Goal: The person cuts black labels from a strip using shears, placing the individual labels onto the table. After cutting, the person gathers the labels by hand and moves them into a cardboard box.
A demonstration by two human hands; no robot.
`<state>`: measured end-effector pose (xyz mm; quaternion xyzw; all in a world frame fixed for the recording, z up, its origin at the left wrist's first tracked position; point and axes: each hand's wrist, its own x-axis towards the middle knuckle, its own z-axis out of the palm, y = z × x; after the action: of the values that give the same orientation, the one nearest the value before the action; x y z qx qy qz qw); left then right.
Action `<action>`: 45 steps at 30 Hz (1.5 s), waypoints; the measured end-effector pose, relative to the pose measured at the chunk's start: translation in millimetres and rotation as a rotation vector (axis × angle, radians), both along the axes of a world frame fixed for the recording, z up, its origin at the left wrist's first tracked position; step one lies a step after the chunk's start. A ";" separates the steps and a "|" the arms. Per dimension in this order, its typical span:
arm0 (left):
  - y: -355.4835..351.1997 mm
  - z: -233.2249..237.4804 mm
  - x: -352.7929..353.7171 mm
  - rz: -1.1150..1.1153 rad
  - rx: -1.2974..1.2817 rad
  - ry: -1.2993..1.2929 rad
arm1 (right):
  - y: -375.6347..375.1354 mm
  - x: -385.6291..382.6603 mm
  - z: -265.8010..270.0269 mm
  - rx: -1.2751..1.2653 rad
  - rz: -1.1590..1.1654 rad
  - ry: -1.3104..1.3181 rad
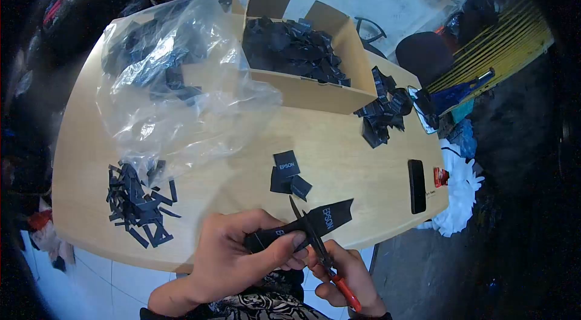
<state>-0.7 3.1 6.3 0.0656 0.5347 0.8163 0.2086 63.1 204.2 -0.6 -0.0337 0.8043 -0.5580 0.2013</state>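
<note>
My left hand (239, 253) pinches a black strip (340, 214) printed with white "EPSON" lettering, with the thumb on top. My right hand (348, 271) is closed around red-handled scissors (322, 247), whose slightly parted blades lie across the strip just beyond my left fingertips. Part of the strip is hidden by the left fingers. On the table just past the blades lie several small cut black labels (287, 164), one reading "EPSON". Off to the left sits a heap of thin black offcuts (136, 202).
An open cardboard box (315, 91) full of black pieces stands at the back. Left of it lies a clear plastic bag (193, 108) with dark pieces inside. More black strips (384, 108), a black phone-like object (416, 187) and a small red packet (441, 176) are on the right.
</note>
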 end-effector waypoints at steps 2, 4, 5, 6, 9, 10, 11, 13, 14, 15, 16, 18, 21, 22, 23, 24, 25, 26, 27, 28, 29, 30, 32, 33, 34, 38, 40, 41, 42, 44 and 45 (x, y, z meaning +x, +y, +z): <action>-0.4 1.2 -0.7 -0.005 -0.009 -0.004 | -0.7 -1.7 4.0 0.009 0.002 -0.021; -0.9 0.2 -0.9 -0.007 -0.004 -0.010 | -0.5 -2.1 4.8 0.017 0.006 -0.044; -1.2 -0.1 -1.0 -0.010 0.001 -0.015 | 0.0 -1.7 3.7 0.018 0.011 -0.040; -1.2 0.4 -1.2 -0.009 0.002 -0.015 | 0.4 -1.4 3.1 0.019 0.017 -0.036; -0.9 1.6 -1.5 -0.010 0.014 -0.045 | 0.2 -2.0 5.8 0.077 0.023 -0.046; -1.0 1.0 -1.4 -0.010 0.017 -0.040 | 0.0 -1.9 5.2 0.078 0.023 -0.046; -1.0 0.6 -1.3 -0.009 0.019 -0.035 | -0.4 -1.4 4.3 0.057 0.014 -0.016; -1.0 0.1 -1.3 -0.011 0.018 -0.046 | -2.2 0.2 2.8 0.044 -0.013 0.020; -1.0 -0.1 -1.2 -0.013 0.017 -0.057 | -2.3 0.1 3.3 0.044 -0.014 0.020; -1.1 -1.4 -1.2 -0.013 0.017 -0.057 | -2.4 -0.5 3.9 0.048 -0.010 0.002; -1.1 -3.6 -1.4 -0.013 0.028 -0.035 | -2.6 -1.1 4.5 0.053 -0.007 -0.016; -1.0 -3.5 -1.2 -0.013 0.038 -0.013 | -2.4 -1.7 5.5 0.058 0.000 -0.004; -0.7 -0.5 -1.1 -0.014 0.021 -0.045 | -1.0 -1.2 4.2 0.055 0.005 0.000; -0.6 -0.8 -1.2 -0.015 0.025 -0.037 | -0.5 -0.6 3.2 0.047 0.001 -0.009; -0.5 -0.8 -1.2 -0.015 0.029 -0.029 | 0.1 0.3 2.3 0.047 0.001 -0.009; -0.5 -0.5 -1.2 -0.015 0.029 -0.028 | 0.7 1.3 1.5 0.046 0.001 -0.008; -0.6 -0.2 -1.1 -0.020 0.019 -0.034 | 1.0 1.8 1.0 0.045 0.000 -0.007; -0.5 0.1 -1.0 -0.025 0.009 -0.040 | 0.7 1.1 2.1 0.045 0.000 -0.007; -0.3 0.1 -0.9 -0.025 0.009 -0.040 | 0.0 -0.2 4.2 0.041 0.012 0.003; -0.3 -0.1 -0.9 -0.025 0.020 -0.039 | -0.4 -0.9 5.2 0.038 0.023 0.013; 0.0 -0.2 -0.9 -0.024 0.031 -0.037 | -0.5 0.2 3.5 0.038 0.023 0.013; 0.2 -0.2 -1.0 -0.025 0.032 -0.038 | -0.7 2.2 0.5 0.028 -0.011 -0.019; 0.5 -0.3 -1.6 -0.025 0.017 -0.038 | -0.4 2.3 0.8 0.018 -0.046 -0.051; 0.5 -0.1 -2.0 -0.025 0.017 -0.038 | -0.2 0.6 3.9 0.054 -0.017 -0.031; 0.3 0.2 -2.5 -0.032 0.014 -0.051 | -0.2 -0.3 5.6 0.090 0.011 -0.012; 2.1 -0.2 -3.9 -0.036 0.020 -0.086 | -0.7 0.7 0.0 0.073 -0.014 0.050; 2.3 -1.7 -6.0 -0.046 0.018 -0.088 | -1.0 1.0 -0.8 0.087 -0.034 0.033; 2.7 -2.4 -7.0 -0.055 0.017 -0.090 | -1.6 0.4 -0.5 0.086 -0.035 0.032; 3.5 -2.8 -7.7 -0.055 0.016 -0.090 | -2.6 -1.1 0.5 0.095 -0.065 0.028; 5.5 -3.3 -9.2 -0.051 0.041 -0.101 | -4.9 -2.8 1.1 0.103 -0.097 0.024; 6.0 -3.8 -10.1 -0.053 0.040 -0.101 | -6.0 -3.3 1.0 0.108 -0.109 0.051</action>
<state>-10.8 9.2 2.6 0.0425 0.5050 0.8234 0.2553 59.8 198.2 0.4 0.0070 0.8387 -0.5231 0.1514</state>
